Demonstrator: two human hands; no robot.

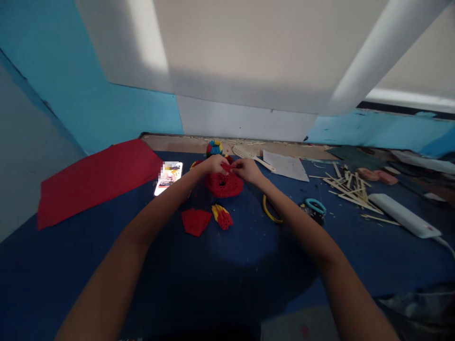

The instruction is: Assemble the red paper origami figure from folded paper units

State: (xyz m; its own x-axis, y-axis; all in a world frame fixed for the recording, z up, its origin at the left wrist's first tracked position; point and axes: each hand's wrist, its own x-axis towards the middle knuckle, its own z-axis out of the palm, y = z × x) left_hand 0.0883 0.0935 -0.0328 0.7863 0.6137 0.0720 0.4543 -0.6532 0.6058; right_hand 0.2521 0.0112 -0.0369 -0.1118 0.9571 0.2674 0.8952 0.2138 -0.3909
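Note:
Both hands meet over the middle of the blue table (pixel 220 274). My left hand (pixel 214 165) is closed on a small red piece (pixel 226 166) that looks like paper or felt. From the other side, the fingers of my right hand (pixel 247 169) pinch the same piece. Just beneath them is a red, rough-textured round object (pixel 225 188) with a dark spot, partly covered by the hands. Nearer to me are a folded red sheet (pixel 195 221) and a yellow-and-red bundle (pixel 222 217). A multicoloured round object (pixel 214 148) stands behind my left hand.
At left, a large red sheet (pixel 101 180) lies beside a lit phone (pixel 169 178). A slotted spoon (pixel 265 164) and white paper (pixel 286 166) lie behind my right arm. Farther right are loose wooden sticks (pixel 350 189), a white power strip (pixel 405 215) and blue-handled scissors (pixel 315 206).

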